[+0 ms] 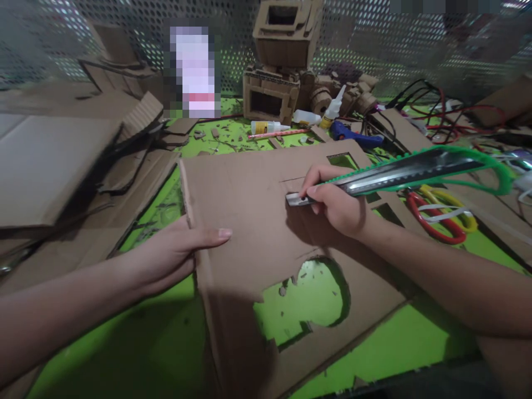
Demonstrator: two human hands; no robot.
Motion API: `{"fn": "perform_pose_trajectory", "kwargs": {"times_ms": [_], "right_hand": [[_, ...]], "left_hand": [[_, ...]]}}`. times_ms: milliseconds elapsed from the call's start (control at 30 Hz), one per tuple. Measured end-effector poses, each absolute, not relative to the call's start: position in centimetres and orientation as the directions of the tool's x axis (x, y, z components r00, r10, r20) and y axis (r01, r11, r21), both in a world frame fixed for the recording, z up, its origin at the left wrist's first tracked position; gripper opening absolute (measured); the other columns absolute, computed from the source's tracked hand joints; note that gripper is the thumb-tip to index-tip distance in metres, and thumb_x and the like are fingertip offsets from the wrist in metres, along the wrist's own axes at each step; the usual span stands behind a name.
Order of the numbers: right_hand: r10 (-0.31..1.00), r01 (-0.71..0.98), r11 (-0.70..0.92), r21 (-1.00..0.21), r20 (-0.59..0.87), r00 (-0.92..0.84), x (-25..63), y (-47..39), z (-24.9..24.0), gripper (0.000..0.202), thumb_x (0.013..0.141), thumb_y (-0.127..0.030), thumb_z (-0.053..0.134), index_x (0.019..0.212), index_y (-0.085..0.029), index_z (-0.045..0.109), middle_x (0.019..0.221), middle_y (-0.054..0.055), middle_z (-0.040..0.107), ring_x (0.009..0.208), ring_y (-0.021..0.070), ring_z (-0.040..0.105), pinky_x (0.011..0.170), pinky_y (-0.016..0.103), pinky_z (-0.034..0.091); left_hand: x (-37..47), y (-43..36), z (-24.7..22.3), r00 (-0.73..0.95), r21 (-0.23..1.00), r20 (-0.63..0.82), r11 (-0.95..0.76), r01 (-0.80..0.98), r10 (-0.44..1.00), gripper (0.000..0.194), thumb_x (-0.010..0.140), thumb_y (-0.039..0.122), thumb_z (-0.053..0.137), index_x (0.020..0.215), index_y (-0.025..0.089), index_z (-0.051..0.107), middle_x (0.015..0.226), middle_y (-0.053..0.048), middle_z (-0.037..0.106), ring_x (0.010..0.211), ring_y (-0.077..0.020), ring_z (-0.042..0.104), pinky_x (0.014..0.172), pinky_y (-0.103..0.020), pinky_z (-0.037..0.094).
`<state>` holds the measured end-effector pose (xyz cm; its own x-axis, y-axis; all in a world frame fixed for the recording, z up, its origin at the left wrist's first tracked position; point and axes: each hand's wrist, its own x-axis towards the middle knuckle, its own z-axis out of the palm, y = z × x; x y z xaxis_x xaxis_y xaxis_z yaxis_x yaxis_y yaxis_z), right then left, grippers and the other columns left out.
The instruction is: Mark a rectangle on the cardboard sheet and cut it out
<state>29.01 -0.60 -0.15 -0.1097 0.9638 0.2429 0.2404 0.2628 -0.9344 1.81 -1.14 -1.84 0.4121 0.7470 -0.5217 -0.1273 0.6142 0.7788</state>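
Observation:
A flat cardboard sheet (pixel 241 199) with several cut-out openings lies over the green table (pixel 158 332). My left hand (pixel 178 249) grips the sheet's left edge, thumb on top and fingers underneath. My right hand (pixel 336 205) is closed around the front of a green utility knife (pixel 407 169). The knife's blade points left, at or just above the cardboard near a thin drawn line; exact contact is unclear. Nearer me, a large rounded opening in the sheet shows the green surface and small scraps.
Stacked cardboard (pixel 54 166) lies at left. Behind the sheet are cardboard box shapes (pixel 270 94), glue bottles (pixel 332 108), a pencil (pixel 278 133) and a blue glue gun (pixel 357 136). Red-handled scissors (pixel 434 221) and tangled cables (pixel 444 113) are at right.

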Motion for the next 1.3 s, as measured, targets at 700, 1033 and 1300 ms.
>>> {"fn": "perform_pose_trajectory", "kwargs": {"times_ms": [700, 1033, 1300], "right_hand": [[0.961, 0.087, 0.268, -0.960, 0.259, -0.097, 32.7, -1.2, 3.2, 0.016, 0.074, -0.038, 0.069, 0.066, -0.025, 0.062, 0.054, -0.001, 0.052, 0.041, 0.0120, 0.042, 0.039, 0.031, 0.020], [0.924, 0.202, 0.379, -0.903, 0.358, -0.131, 33.6, -1.8, 3.6, 0.011, 0.082, -0.032, 0.066, 0.072, -0.027, 0.068, 0.055, -0.001, 0.058, 0.047, 0.0161, 0.051, 0.046, 0.033, 0.034], [0.761, 0.522, 0.547, -0.655, 0.649, 0.017, 36.8, 0.5, 3.9, 0.019, 0.094, -0.044, 0.070, 0.097, -0.026, 0.073, 0.080, 0.004, 0.071, 0.074, 0.0207, 0.069, 0.078, 0.041, 0.054]], "left_hand": [[0.6, 3.0, 1.2, 0.264, 0.955, -0.286, 0.298, -0.005, 0.921, 0.062, 0.062, 0.023, 0.090, 0.122, 0.014, 0.078, 0.101, -0.013, 0.086, 0.079, -0.0299, 0.081, 0.073, -0.039, 0.069], [1.5, 7.0, 3.0, 0.238, 0.950, -0.309, 0.310, 0.036, 0.921, 0.035, 0.094, 0.020, 0.075, 0.123, 0.000, 0.075, 0.073, -0.008, 0.081, 0.058, -0.0193, 0.072, 0.097, -0.046, 0.064], [0.6, 5.9, 3.6, 0.233, 0.969, -0.241, 0.248, -0.001, 0.942, 0.035, 0.096, 0.028, 0.078, 0.120, 0.003, 0.076, 0.075, -0.007, 0.084, 0.061, -0.0170, 0.074, 0.094, -0.036, 0.065]]}}
